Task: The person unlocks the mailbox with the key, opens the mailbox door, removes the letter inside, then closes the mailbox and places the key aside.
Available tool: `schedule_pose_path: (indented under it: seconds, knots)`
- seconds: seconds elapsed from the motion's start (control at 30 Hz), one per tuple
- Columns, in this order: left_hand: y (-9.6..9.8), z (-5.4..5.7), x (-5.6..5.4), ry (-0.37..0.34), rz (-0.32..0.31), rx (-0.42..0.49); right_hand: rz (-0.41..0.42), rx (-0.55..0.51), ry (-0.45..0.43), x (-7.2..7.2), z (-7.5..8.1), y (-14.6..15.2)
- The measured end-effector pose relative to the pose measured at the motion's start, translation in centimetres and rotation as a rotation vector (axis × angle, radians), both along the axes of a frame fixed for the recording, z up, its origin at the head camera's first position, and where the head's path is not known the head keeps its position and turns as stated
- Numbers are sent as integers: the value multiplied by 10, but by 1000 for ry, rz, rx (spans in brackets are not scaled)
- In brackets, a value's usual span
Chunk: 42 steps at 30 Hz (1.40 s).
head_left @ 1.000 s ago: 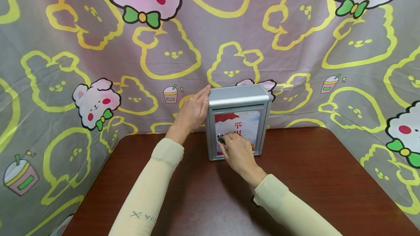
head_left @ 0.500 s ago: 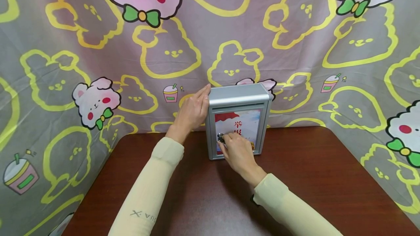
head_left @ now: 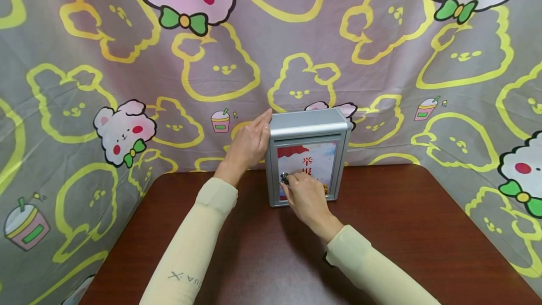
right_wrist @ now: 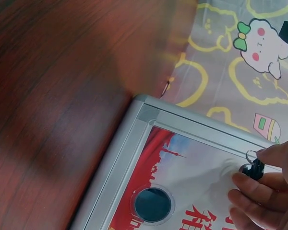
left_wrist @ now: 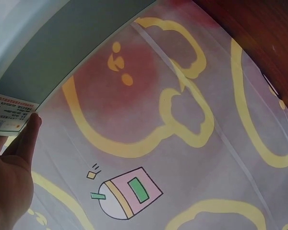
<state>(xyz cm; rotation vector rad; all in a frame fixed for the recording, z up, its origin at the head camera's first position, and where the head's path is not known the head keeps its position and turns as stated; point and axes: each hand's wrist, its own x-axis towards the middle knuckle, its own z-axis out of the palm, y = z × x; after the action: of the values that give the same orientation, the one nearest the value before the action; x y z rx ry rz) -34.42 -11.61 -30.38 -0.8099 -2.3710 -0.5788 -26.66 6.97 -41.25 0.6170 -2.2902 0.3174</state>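
A grey metal box (head_left: 309, 126) with a printed front panel stands upright on the table, near the cloth. My left hand (head_left: 250, 142) rests on its left side at the top corner, fingers mostly straight. In the left wrist view those fingers (left_wrist: 26, 139) touch the box beside a small white label (left_wrist: 12, 112). With thumb and fingers, my right hand (head_left: 308, 197) pinches a black-headed key (right_wrist: 253, 168) at the lock on the front panel. A thin metal ring (right_wrist: 250, 156) hangs on the key. The fingers partly hide the lock.
Dark reddish-brown table (head_left: 262, 258) lies under the box and both forearms. A patterned grey cloth (head_left: 296, 36) surrounds it at the back and sides. Low on the panel, a round dark window (right_wrist: 152, 205) shows in the right wrist view.
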Motion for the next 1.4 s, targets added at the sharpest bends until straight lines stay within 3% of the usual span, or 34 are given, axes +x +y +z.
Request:
schedule_pose_path:
  seconds: [0.87, 1.2, 1.4]
  knots:
    - [0, -1, 1, 15, 5, 4, -14, -7, -2, 1, -1, -3]
    - [0, -2, 2, 16, 9, 10, 24, -140, -193, 0, 1, -3]
    - [0, -2, 2, 16, 4, 13, 15, -146, -211, -1, 1, -3]
